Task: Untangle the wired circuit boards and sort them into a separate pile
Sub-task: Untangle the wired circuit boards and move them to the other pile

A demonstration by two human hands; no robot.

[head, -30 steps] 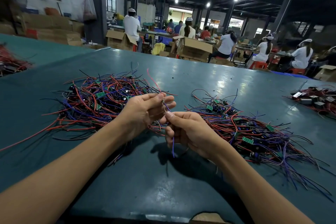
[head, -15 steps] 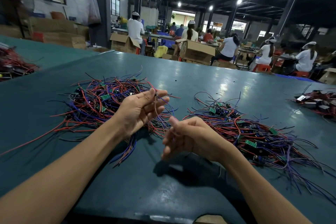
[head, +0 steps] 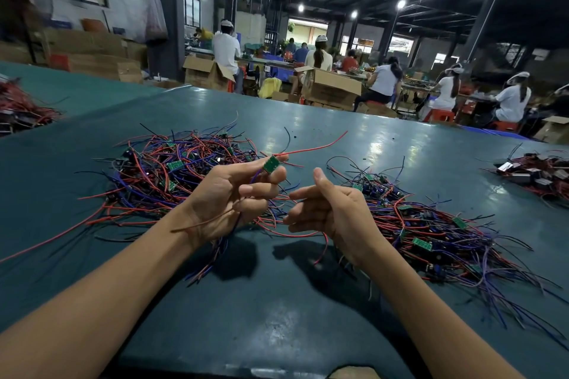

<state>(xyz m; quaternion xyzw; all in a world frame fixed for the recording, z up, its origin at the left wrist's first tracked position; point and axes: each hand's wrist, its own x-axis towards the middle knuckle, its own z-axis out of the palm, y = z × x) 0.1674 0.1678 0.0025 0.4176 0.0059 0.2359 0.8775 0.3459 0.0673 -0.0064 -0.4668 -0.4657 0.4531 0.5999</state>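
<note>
Both forearms reached out over the green table (head: 277,311), hands raised a little above it and close together, not touching.

Left hand (head: 228,203): palm turned up and inward, fingers curled. Thumb and forefinger pinched a small green circuit board (head: 271,164) at the fingertips, held up clear of the table. A long red wire (head: 311,149) ran from the board out to the right in a shallow arc. More leads, red and purple, passed down through the curled palm and trailed off below the wrist towards the table.

Right hand (head: 332,209): just beside the left, palm facing it, thumb pointing straight up, fingers loosely spread and aimed at the left hand. It held nothing that I could see.

Left pile (head: 160,175): a tangled heap of red, blue and black wires with green boards scattered through it, lying behind and under the left hand.

Right pile (head: 437,231): a second heap of the same sort, spread out to the right of the right wrist, its wires fanning towards the near edge.

Further heaps of wire lay at the table's far right (head: 538,175) and far left (head: 21,111). Beyond the table, seated workers (head: 511,98) in white tops and open cardboard boxes (head: 332,88) on the floor.
</note>
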